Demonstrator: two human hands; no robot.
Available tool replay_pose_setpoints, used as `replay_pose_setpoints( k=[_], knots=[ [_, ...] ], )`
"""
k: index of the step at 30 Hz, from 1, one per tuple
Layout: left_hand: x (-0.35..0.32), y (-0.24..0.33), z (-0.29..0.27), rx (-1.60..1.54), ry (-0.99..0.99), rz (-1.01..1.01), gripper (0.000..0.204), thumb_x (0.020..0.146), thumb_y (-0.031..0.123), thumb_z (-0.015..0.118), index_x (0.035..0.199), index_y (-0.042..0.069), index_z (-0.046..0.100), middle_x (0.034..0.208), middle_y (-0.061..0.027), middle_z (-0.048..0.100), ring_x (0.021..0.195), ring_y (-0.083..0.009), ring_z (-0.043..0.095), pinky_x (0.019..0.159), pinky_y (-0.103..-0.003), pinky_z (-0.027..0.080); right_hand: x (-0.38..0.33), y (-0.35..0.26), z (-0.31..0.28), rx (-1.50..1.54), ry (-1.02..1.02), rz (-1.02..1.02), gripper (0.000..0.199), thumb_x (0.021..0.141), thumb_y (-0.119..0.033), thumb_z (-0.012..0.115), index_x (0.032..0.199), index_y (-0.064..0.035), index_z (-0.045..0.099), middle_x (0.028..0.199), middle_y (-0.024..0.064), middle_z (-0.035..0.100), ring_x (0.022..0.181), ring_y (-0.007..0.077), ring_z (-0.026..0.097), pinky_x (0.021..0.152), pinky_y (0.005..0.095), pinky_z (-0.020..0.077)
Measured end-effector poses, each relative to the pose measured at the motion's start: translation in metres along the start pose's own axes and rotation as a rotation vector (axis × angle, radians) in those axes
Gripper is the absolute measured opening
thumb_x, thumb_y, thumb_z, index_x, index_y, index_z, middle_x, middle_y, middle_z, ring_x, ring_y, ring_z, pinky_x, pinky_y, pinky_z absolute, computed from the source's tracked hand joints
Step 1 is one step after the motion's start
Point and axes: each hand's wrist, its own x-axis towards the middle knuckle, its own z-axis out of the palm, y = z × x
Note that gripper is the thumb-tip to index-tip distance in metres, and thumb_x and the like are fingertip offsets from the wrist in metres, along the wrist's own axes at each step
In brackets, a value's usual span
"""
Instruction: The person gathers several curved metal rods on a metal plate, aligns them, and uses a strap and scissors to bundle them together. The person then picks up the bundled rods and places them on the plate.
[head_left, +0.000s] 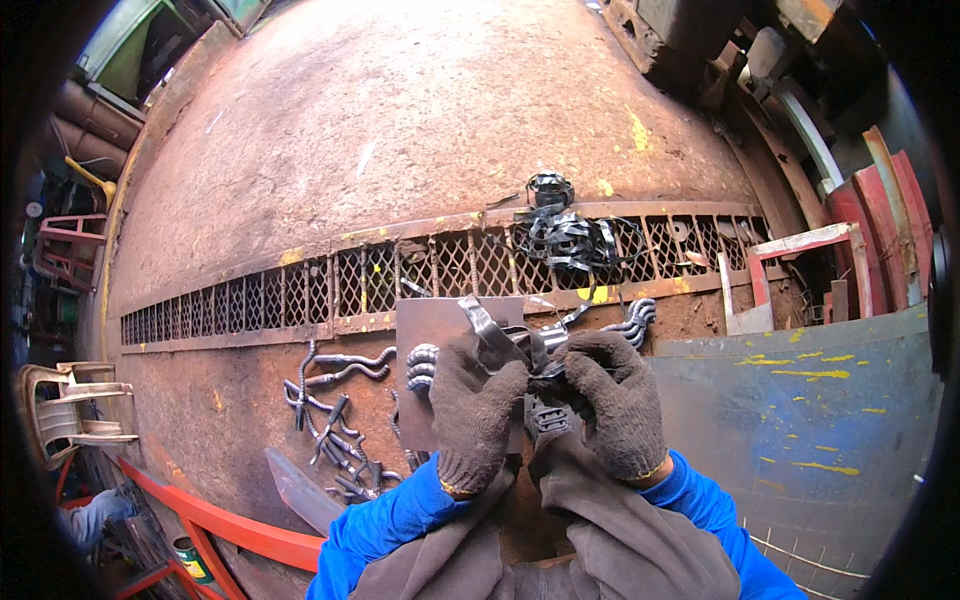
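Observation:
Both my hands wear dark knit gloves and are held close together in front of me. My left hand (475, 410) is closed on a flat dark strap (484, 325), whose loose end stands up above the fingers. Just to the right, my right hand (615, 405) pinches the same strap, with its fingers bent inward. Under and behind the hands lies a bundle of bent metal tubes (632, 320); its curved ends show on both sides, while the gloves hide its middle. A flat metal plate (415, 318) is below the bundle. What the fingertips cover cannot be made out.
Loose bent tubes (340, 440) lie on the ground at left. Tangled black strapping (565, 240) rests on the floor grating (410, 265). A blue-grey metal sheet (800, 420) is at right, a red bar (240, 530) at lower left, a plastic chair (70, 410) at far left.

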Motion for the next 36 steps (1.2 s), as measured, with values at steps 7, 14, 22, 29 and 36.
replay_pose_setpoints(
  k=[7, 14, 22, 29, 36],
  knots=[
    [0.000, -0.012, -0.004, 0.110, 0.028, 0.203, 0.044, 0.087, -0.002, 0.072, 0.123, 0.002, 0.047, 0.112, -0.0110, 0.061, 0.100, -0.0167, 0.064, 0.084, -0.029, 0.055, 0.002, 0.003, 0.002, 0.049, -0.014, 0.053, 0.020, 0.101, -0.010, 0.063, 0.117, 0.0027, 0.062, 0.105, 0.0105, 0.068, 0.095, 0.0165, 0.069, 0.082, 0.0309, 0.0610],
    [0.002, 0.007, -0.008, 0.288, -0.218, 0.074, 0.022, 0.094, 0.000, 0.064, 0.115, -0.002, 0.066, 0.104, -0.0083, 0.071, 0.096, -0.0141, 0.068, 0.086, -0.029, 0.055, 0.001, -0.005, 0.004, -0.011, -0.056, -0.024, 0.020, 0.101, -0.008, 0.062, 0.118, 0.0025, 0.059, 0.107, 0.0123, 0.066, 0.094, 0.0175, 0.069, 0.076, 0.0317, 0.0620],
    [0.009, 0.010, -0.022, 0.334, -0.438, -0.118, 0.032, 0.094, 0.003, 0.064, 0.125, -0.004, 0.067, 0.116, -0.0114, 0.072, 0.103, -0.0155, 0.068, 0.092, -0.030, 0.055, 0.003, 0.004, -0.002, -0.023, 0.040, -0.045, 0.031, 0.095, -0.009, 0.071, 0.121, 0.0004, 0.056, 0.105, 0.0080, 0.064, 0.089, 0.0142, 0.066, 0.075, 0.0286, 0.0585],
    [0.005, 0.000, -0.018, 0.165, -0.321, -0.068, 0.035, 0.095, 0.006, 0.069, 0.129, -0.003, 0.067, 0.118, -0.0107, 0.072, 0.106, -0.0152, 0.067, 0.093, -0.030, 0.055, 0.004, -0.003, -0.003, -0.271, 0.066, -0.115, 0.031, 0.090, -0.011, 0.077, 0.113, -0.0005, 0.060, 0.099, 0.0059, 0.065, 0.088, 0.0114, 0.065, 0.073, 0.0265, 0.0555],
    [0.008, 0.013, -0.020, 0.245, -0.398, -0.076, 0.030, 0.094, 0.009, 0.072, 0.122, -0.002, 0.072, 0.115, -0.0121, 0.073, 0.101, -0.0157, 0.068, 0.090, -0.030, 0.057, 0.004, 0.002, -0.008, -0.227, -0.090, -0.026, 0.036, 0.090, -0.013, 0.078, 0.117, 0.0030, 0.061, 0.106, 0.0093, 0.068, 0.095, 0.0146, 0.066, 0.081, 0.0298, 0.0565]
  ],
)
